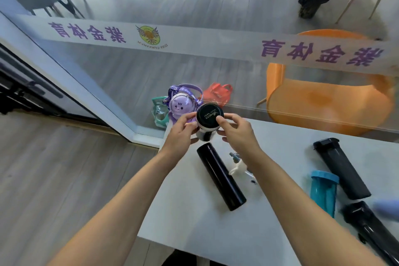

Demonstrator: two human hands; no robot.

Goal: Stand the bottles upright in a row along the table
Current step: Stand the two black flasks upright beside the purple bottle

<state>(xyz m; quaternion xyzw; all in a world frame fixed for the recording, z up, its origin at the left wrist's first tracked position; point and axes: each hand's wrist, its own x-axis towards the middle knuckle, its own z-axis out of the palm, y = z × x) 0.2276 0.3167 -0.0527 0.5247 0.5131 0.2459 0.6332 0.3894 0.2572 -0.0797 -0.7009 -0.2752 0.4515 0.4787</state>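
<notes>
At table corner, black-lidded bottle (209, 119) gripped by left hand (181, 134) and right hand (237, 133); bottle base hidden by fingers.

A black-lidded bottle (209, 119) stands upright at the table's far edge beside an upright purple bottle (181, 104). A black flask (220, 176), a dark bottle (340, 168), a blue bottle (323, 191) and another black one (367, 228) lie flat.

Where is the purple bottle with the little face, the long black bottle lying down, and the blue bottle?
Purple domed-lid bottle (181, 104): head view, on its clear lid with the face.
Long black cylindrical bottle (220, 176): head view, middle of its side.
Blue translucent plastic bottle (323, 192): head view, on its body below the lid.
</notes>
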